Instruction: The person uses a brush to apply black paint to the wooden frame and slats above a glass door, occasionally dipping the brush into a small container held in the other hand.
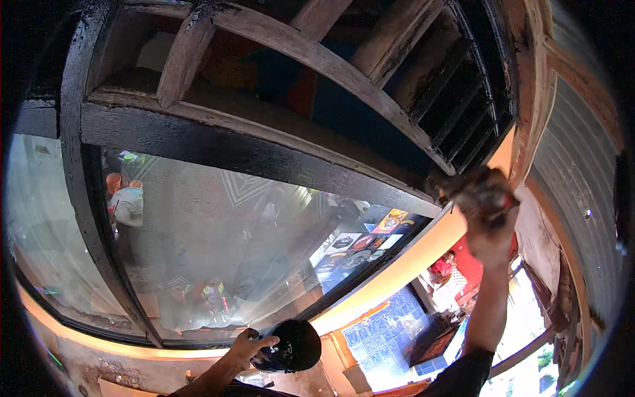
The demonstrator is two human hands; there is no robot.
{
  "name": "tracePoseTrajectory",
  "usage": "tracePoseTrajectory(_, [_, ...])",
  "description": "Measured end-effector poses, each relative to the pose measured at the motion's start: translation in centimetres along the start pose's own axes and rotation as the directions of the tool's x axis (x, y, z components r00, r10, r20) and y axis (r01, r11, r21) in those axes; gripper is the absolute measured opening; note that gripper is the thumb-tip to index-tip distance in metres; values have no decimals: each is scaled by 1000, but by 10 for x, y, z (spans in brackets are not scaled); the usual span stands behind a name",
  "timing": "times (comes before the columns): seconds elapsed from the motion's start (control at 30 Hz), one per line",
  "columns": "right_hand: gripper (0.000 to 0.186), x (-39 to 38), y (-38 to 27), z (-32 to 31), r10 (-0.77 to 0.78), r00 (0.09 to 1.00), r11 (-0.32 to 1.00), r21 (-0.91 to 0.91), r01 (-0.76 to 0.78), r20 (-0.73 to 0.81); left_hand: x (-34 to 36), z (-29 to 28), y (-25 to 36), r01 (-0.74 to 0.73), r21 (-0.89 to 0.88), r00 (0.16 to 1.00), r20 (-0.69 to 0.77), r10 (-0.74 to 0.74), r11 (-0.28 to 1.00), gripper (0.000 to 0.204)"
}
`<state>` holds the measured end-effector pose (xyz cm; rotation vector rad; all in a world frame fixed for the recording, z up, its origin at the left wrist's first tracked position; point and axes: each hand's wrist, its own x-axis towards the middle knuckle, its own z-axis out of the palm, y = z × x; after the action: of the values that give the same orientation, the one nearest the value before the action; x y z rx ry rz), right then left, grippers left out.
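Note:
My left hand (249, 347) grips a black container (294, 345) at the lower middle, with its thumb against the container's side. My raised right hand (489, 218) is blurred, closed round a dark object (475, 188) that I cannot make out. It is at the right end of a dark wooden frame (264, 165), where black-coated slats (456, 106) meet the beam. Bare brown curved wood (284, 49) shows above. Below the beam is a hazy glass pane (198, 245) with several coloured stickers (364, 241) near its right end.
An orange wall edge (423, 251) runs under the window. Right are a corrugated metal sheet (575, 198) and bright opening. Below lie blue tiles (377, 331). A small red-clad figure (442, 268), apparently another person, is in the background.

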<state>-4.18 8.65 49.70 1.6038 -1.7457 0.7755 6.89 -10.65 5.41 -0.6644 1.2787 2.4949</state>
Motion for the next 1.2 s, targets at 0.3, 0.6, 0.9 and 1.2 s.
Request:
tracePoseTrajectory(0.3, [21,60,4,-14,-486,865,697,-652,297,-124,14,5,-26,-25,-85,1000,-12,24,996,88])
tracePoseTrajectory(0.6, [20,55,-8,-31,-15,921,891,-424,-165,-389,29,-8,-39,-52,-77,998,-22,51,996,79])
tracePoseTrajectory(0.9, [35,-62,-5,-21,-268,889,761,-647,-41,-371,26,-9,-43,-92,-101,995,-33,89,991,62])
tracePoseTrajectory(1.2, [15,-265,-48,109,659,679,728,48,-684,-323,26,5,-38,-24,-28,1000,3,24,999,78])
